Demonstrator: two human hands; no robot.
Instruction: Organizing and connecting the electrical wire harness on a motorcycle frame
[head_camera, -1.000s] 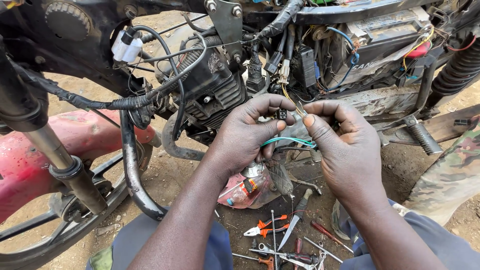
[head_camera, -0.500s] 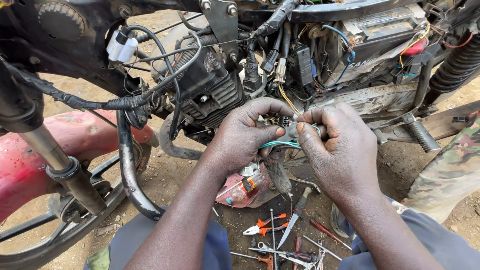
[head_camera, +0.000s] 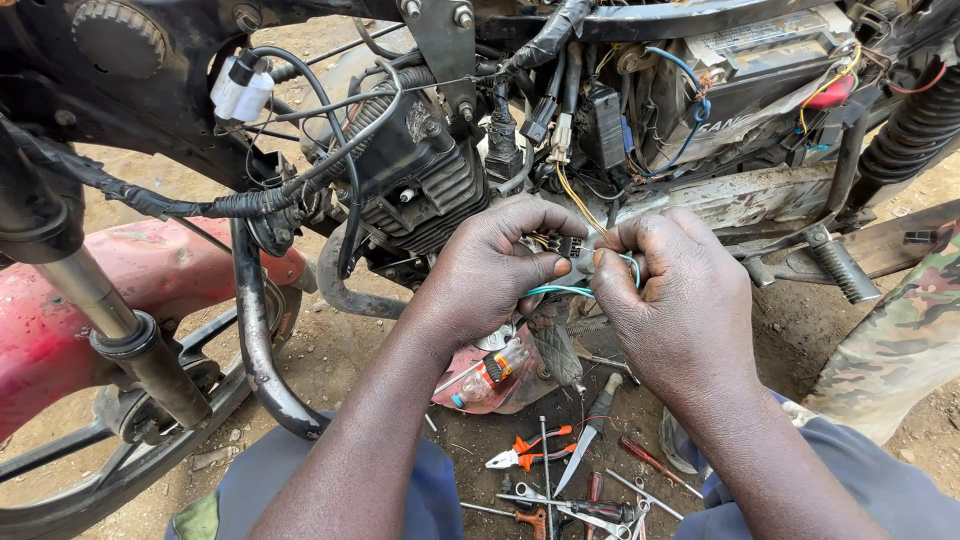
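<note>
My left hand (head_camera: 490, 265) and my right hand (head_camera: 675, 290) meet in front of a stripped motorcycle engine (head_camera: 415, 170). Both pinch a small black connector (head_camera: 572, 247) on a bundle of wires. Green and teal wires (head_camera: 560, 290) run from between the fingers, and yellow wires (head_camera: 575, 200) lead up toward the frame. Most of the connector is hidden by my fingers and thumbs.
Red-handled pliers (head_camera: 525, 450), a knife (head_camera: 590, 435) and several screwdrivers (head_camera: 650, 462) lie on the dirt between my knees. A red fuel tank (head_camera: 60, 320) lies at the left behind the front fork (head_camera: 110, 320). A footpeg (head_camera: 835, 265) and a camouflage-clad leg (head_camera: 900, 340) are at the right.
Both hands have stayed at the connector, shifting slightly down and left. My fingers have closed tighter around it. The view has moved a little.
</note>
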